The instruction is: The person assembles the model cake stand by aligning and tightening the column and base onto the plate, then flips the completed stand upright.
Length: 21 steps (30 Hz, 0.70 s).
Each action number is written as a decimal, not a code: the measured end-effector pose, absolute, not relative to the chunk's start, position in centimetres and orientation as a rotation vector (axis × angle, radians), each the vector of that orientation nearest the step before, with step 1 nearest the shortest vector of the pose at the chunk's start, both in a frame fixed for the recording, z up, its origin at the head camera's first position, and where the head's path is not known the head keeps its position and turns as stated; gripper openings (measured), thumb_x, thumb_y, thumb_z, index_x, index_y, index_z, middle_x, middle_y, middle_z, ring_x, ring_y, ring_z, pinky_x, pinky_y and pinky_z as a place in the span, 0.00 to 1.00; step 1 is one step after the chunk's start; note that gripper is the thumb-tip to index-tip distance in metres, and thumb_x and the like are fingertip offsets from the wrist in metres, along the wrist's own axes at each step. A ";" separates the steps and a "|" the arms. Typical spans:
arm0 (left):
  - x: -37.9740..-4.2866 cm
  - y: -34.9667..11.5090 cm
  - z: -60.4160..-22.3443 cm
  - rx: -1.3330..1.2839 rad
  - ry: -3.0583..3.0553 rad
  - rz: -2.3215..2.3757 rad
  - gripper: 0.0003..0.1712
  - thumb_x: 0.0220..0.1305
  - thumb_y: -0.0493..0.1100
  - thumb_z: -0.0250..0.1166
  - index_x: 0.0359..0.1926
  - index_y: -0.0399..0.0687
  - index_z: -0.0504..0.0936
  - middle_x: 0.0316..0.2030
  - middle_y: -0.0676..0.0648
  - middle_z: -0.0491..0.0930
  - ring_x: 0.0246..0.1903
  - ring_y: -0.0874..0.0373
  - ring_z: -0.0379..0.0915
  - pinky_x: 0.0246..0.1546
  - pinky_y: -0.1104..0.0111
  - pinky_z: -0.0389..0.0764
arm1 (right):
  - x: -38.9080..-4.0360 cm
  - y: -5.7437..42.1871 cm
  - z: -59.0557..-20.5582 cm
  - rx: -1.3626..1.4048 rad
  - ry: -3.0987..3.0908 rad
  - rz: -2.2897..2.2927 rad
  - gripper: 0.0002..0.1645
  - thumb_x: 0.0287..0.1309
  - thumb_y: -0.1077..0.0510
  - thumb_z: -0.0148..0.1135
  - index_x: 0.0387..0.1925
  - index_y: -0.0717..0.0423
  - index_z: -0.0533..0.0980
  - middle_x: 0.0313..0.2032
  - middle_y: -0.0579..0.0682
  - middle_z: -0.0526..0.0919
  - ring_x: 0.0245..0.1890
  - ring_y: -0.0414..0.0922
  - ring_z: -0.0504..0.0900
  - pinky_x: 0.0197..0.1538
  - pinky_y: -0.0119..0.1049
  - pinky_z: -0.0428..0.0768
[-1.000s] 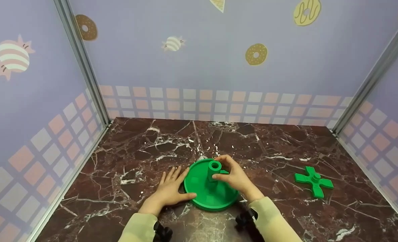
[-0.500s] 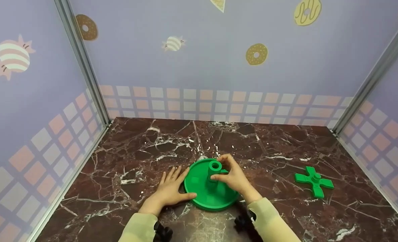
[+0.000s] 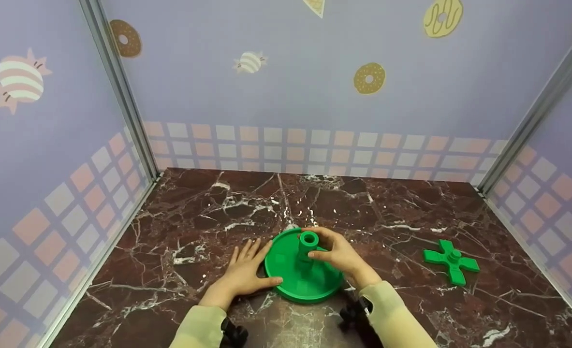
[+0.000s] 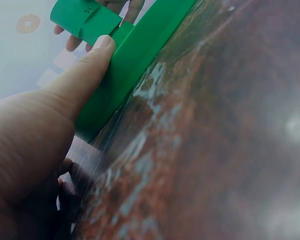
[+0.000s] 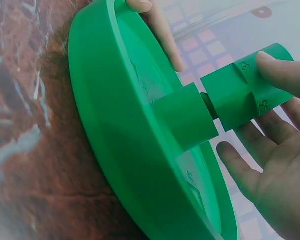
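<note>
Pinching green tube (image 3: 305, 252) roughly upright at centre post (image 5: 182, 117) of round tray (image 3: 310, 297), right hand (image 3: 340, 252) has it apparently partway seated, gap showing; left hand (image 3: 244, 274), fingers spread, touches tray; cross piece (image 3: 449, 261) lies apart on table (image 3: 397, 205), unattached

Left hand (image 3: 243, 273): back uppermost, fingers spread and nearly straight, pointing forward, per my head feed.
Left thumb (image 4: 85, 72): extended inward, away from the fingers.
Right hand (image 3: 338, 253): I read a pinch, thumb opposed to curled fingers.
Right thumb (image 5: 286, 75): pad pressed down; tip clear in my right wrist feed.
Right lower finger (image 5: 238, 167): separate from the others, tip free; I cannot tell which finger.
Spacing: hands near each other, apart.
Left sleeve (image 3: 199, 326), right sleeve (image 3: 396, 311): pale, reaching the wrists.
Forearms: both enter low, slanting inward.
</note>
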<state>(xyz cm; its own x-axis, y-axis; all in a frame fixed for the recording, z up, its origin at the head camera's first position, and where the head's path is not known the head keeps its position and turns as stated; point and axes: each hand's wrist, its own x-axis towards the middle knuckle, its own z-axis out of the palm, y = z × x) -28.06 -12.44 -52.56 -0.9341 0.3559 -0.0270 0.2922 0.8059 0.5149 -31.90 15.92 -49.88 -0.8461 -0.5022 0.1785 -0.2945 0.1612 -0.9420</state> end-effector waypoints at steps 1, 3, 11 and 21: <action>-28.1 -12.4 -52.6 0.523 2.870 0.794 0.61 0.59 0.75 0.66 0.83 0.57 0.51 0.82 0.36 0.47 0.82 0.35 0.37 0.80 0.37 0.36 | -31.9 15.9 -49.9 -0.782 2.264 -1.760 0.37 0.61 0.64 0.72 0.70 0.68 0.69 0.64 0.64 0.79 0.59 0.38 0.82 0.64 0.33 0.79; -28.1 -12.4 -52.6 0.528 2.871 0.792 0.61 0.59 0.75 0.66 0.83 0.56 0.51 0.82 0.36 0.48 0.82 0.35 0.37 0.80 0.36 0.36 | -31.9 15.9 -50.0 -0.788 2.285 -1.765 0.36 0.60 0.65 0.72 0.68 0.68 0.70 0.62 0.64 0.80 0.58 0.38 0.82 0.63 0.34 0.79; -28.2 -12.5 -52.8 0.525 2.872 0.802 0.61 0.59 0.76 0.66 0.83 0.58 0.51 0.82 0.37 0.47 0.82 0.35 0.36 0.80 0.36 0.35 | -31.8 15.6 -50.2 -0.794 2.352 -1.793 0.33 0.57 0.64 0.75 0.63 0.63 0.75 0.58 0.64 0.82 0.54 0.38 0.83 0.61 0.35 0.80; -28.3 -12.5 -52.8 0.519 2.855 0.814 0.60 0.59 0.75 0.66 0.83 0.59 0.51 0.82 0.37 0.46 0.82 0.36 0.35 0.80 0.37 0.33 | -31.5 14.9 -50.9 -0.703 2.454 -1.847 0.32 0.53 0.63 0.79 0.58 0.61 0.75 0.55 0.61 0.84 0.57 0.53 0.82 0.65 0.49 0.77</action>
